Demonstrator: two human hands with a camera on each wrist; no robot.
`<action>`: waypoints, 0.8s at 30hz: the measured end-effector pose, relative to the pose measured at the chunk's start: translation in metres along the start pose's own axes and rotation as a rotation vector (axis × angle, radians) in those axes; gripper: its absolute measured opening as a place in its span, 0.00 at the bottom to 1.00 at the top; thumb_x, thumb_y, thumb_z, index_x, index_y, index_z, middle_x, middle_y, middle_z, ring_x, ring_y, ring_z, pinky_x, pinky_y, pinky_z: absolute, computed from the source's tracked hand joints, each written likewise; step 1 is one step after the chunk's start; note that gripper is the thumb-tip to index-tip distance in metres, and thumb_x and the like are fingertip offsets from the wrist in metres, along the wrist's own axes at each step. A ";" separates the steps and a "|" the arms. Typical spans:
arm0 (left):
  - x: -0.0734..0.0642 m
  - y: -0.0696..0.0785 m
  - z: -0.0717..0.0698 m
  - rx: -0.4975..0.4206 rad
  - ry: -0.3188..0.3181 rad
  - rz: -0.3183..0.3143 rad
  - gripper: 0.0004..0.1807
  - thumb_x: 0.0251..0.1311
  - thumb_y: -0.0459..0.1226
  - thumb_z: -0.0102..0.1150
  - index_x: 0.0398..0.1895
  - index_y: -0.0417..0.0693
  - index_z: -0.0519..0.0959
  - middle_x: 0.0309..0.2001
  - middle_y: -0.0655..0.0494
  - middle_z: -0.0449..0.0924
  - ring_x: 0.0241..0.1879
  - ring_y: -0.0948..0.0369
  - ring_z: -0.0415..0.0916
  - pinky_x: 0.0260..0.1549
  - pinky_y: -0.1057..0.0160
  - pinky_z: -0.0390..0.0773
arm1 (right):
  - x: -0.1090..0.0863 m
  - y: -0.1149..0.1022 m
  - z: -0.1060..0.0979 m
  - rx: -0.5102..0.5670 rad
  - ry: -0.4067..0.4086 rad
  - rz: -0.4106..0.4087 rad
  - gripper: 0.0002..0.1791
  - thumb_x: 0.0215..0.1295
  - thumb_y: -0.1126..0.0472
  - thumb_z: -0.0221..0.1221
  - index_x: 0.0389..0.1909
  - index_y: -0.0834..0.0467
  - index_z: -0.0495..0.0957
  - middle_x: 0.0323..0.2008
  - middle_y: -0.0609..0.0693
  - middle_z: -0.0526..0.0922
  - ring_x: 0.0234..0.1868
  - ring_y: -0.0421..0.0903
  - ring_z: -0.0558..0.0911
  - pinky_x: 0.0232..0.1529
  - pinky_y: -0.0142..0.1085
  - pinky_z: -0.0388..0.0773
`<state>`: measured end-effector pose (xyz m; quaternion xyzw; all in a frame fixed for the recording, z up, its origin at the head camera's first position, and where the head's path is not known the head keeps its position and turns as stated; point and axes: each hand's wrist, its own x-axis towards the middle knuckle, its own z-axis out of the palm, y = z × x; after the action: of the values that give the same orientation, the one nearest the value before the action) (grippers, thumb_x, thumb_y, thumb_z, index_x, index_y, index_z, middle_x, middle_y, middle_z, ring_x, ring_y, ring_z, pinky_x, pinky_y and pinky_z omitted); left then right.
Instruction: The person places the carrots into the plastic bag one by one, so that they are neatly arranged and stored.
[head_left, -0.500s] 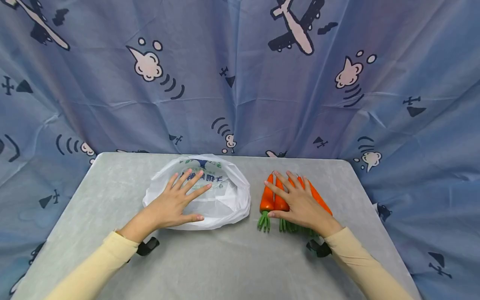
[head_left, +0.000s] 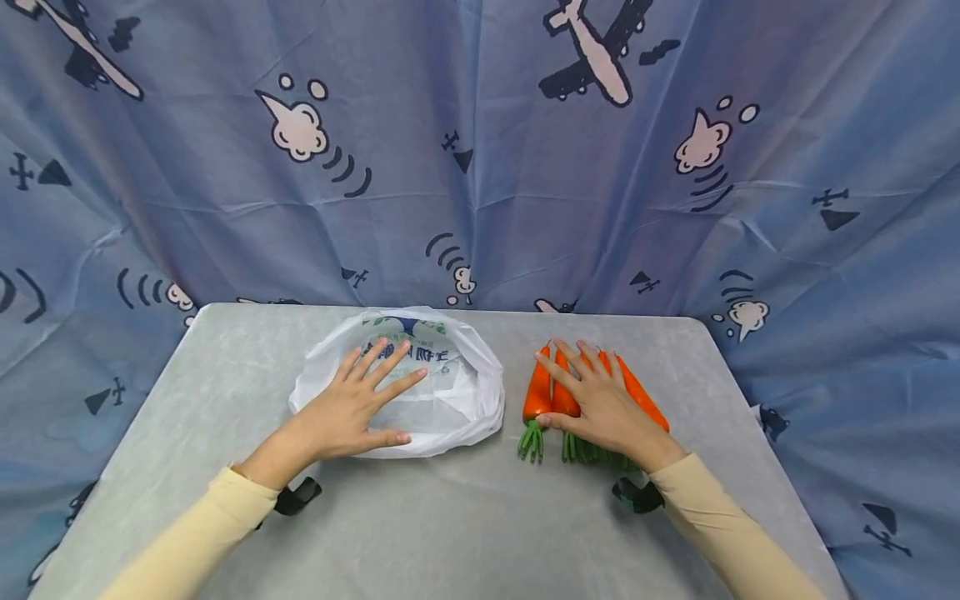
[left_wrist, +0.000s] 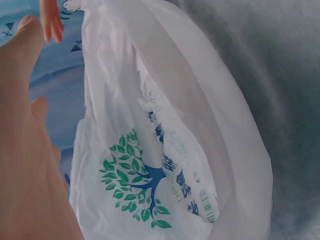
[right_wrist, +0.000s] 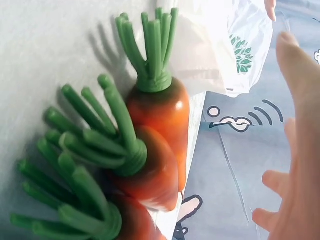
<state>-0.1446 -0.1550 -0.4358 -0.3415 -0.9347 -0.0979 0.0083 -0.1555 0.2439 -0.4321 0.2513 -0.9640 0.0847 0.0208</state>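
White bag (head_left: 486, 396) and orange carrots (head_left: 537, 392) on a grey table (head_left: 465, 533)
In my head view, I see the left hand (head_left: 337, 417) spread wide over the bag, left of centre; the right hand (head_left: 607, 412), fingers splayed too, is over the carrots, right of centre.

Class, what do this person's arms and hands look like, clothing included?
The left sleeve and right sleeve are pale yellow, plain and long, reaching the wrists. The left hand and right hand are ungloved. A black piece shows by each wrist.
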 end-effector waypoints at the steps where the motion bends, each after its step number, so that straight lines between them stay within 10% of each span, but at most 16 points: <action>1: -0.001 0.001 -0.001 -0.008 0.010 0.004 0.48 0.59 0.66 0.55 0.79 0.72 0.47 0.82 0.57 0.31 0.81 0.44 0.29 0.75 0.34 0.39 | 0.000 0.000 0.000 0.007 0.000 0.012 0.49 0.59 0.27 0.57 0.78 0.38 0.51 0.79 0.54 0.51 0.78 0.67 0.51 0.72 0.70 0.39; 24: -0.053 -0.038 -0.018 -0.090 0.262 -0.146 0.47 0.60 0.57 0.62 0.79 0.67 0.50 0.82 0.50 0.36 0.80 0.42 0.33 0.68 0.28 0.44 | 0.005 -0.003 0.018 0.134 0.040 0.154 0.52 0.62 0.31 0.57 0.79 0.52 0.50 0.75 0.58 0.60 0.76 0.62 0.57 0.74 0.68 0.41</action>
<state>-0.1290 -0.2202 -0.4295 -0.2567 -0.9427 -0.1839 0.1079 -0.1582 0.2355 -0.4485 0.1756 -0.9720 0.1554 0.0168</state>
